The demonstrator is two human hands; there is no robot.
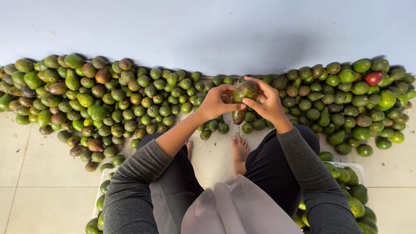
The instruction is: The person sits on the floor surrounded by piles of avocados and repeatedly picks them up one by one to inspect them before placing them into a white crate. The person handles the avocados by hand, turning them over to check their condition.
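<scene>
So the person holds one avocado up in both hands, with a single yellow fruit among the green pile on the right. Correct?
Not quite: the odd fruit in the right pile is red, not yellow, as the head view shows. The left hand and right hand do hold one avocado.

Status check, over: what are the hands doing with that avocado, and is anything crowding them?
Left hand and right hand both grip one avocado, raised above the floor. Avocado piles lie on both sides. Nothing blocks the hands.
</scene>
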